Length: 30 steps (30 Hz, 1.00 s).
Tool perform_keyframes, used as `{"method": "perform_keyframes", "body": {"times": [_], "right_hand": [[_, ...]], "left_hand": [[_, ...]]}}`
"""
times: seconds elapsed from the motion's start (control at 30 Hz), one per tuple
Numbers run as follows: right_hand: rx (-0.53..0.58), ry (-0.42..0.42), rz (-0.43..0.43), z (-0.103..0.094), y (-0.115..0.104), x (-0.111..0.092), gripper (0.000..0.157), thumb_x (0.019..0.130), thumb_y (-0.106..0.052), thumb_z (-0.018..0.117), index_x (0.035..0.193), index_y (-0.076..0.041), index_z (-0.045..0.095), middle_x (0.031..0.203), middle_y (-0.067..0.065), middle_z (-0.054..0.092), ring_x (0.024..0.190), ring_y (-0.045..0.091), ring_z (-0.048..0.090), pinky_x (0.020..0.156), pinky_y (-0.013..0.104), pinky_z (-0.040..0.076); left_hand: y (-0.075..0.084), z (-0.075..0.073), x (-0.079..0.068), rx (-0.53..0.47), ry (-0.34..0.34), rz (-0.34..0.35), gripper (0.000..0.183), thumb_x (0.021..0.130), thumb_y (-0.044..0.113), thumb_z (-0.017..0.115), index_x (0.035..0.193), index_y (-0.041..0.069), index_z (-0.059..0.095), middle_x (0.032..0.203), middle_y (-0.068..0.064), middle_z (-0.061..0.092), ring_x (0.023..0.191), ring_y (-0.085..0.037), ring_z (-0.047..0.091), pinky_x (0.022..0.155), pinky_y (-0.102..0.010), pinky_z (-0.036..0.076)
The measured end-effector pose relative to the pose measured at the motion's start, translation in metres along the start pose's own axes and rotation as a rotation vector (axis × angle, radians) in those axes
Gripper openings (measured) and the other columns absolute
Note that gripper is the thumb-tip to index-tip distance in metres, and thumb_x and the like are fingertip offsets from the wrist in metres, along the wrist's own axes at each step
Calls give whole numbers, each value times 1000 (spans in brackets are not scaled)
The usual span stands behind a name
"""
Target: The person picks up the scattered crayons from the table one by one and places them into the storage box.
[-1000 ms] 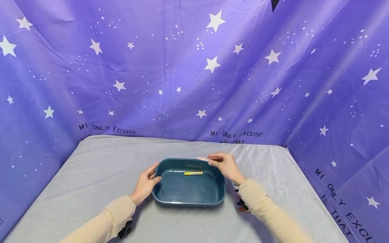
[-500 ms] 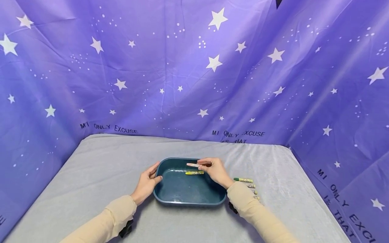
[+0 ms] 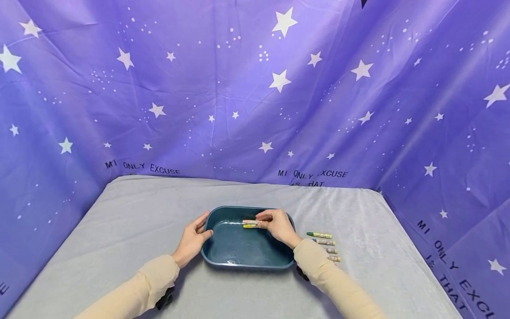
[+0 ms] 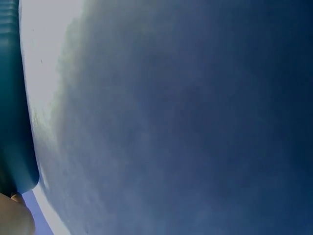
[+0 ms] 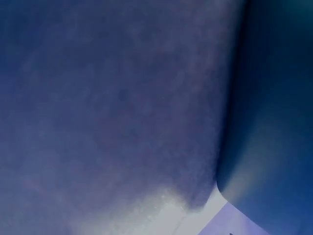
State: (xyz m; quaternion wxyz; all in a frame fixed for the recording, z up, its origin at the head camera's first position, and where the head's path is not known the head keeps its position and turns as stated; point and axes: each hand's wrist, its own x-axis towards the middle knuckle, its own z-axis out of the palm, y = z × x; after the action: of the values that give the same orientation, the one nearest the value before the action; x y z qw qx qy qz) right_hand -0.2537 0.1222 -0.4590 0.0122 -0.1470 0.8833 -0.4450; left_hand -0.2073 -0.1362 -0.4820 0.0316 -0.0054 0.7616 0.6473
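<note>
A dark teal plastic basin (image 3: 247,266) stands on the grey cloth. My left hand (image 3: 191,243) holds its left side, thumb over the rim and fingers along the outside. Inside the basin, my right hand (image 3: 280,228) pinches a pale pink crayon (image 3: 249,221) near its right end. The pink crayon is right beside a yellow crayon (image 3: 249,226), which lies near the back wall and is partly hidden by the fingers. In the left wrist view, the basin's outer wall (image 4: 14,117) and a bit of finger show at the left edge. The right wrist view shows the basin's wall (image 5: 274,122) but no fingers.
To the right of the basin lie several crayons in a column, with a green crayon (image 3: 318,235) at the back and a blue crayon (image 3: 323,242) in front of it. My right sleeve partly covers the column. Purple star-printed curtains (image 3: 239,88) enclose the cloth-covered table (image 3: 159,195).
My right hand has carried the pink crayon from above the basin's back rim leftward and down beside the yellow crayon. The crayons at the right have come into view. My left hand keeps its hold.
</note>
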Motion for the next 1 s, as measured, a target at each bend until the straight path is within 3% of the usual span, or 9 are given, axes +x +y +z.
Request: {"method": "perform_keyframes", "body": {"times": [0.2, 0.37, 0.6, 0.83, 1.0], "right_hand": [[-58, -29, 34, 0, 2, -2, 21, 76, -3, 70, 97, -6, 71, 89, 7, 71, 77, 16, 66, 62, 21, 53], [-69, -51, 48, 1, 4, -3, 22, 76, -4, 70, 97, -7, 71, 88, 5, 71, 77, 15, 66, 63, 21, 54], [-98, -51, 8, 1, 4, -1, 23, 75, 0, 71, 97, -5, 71, 87, 6, 72, 82, 18, 68, 67, 23, 55], [-84, -37, 18, 1, 2, -1, 25, 76, 0, 69, 101, -5, 70, 90, 7, 71, 85, 19, 67, 66, 22, 55], [-46, -19, 22, -1, -1, -3, 25, 81, -4, 66, 106, -6, 68, 98, 9, 70, 88, 21, 66, 68, 24, 54]], "left_hand": [[1, 1, -1, -14, -4, -3, 62, 86, -4, 53, 143, 8, 32, 142, -18, 38, 129, -25, 39, 98, -31, 42], [0, 1, -2, -11, 8, 1, 62, 85, -3, 53, 143, 8, 33, 142, -19, 38, 129, -27, 40, 99, -34, 41], [-2, 1, -2, 13, 23, 74, 62, 83, -2, 54, 141, 4, 34, 138, -24, 41, 125, -29, 43, 92, -28, 47], [7, 1, -2, -27, -2, -7, 62, 85, -4, 54, 143, 7, 32, 142, -19, 37, 130, -25, 38, 99, -32, 40], [2, 2, 0, -17, 15, 4, 62, 85, -4, 54, 142, 8, 34, 141, -18, 40, 128, -24, 40, 99, -30, 40]]}}
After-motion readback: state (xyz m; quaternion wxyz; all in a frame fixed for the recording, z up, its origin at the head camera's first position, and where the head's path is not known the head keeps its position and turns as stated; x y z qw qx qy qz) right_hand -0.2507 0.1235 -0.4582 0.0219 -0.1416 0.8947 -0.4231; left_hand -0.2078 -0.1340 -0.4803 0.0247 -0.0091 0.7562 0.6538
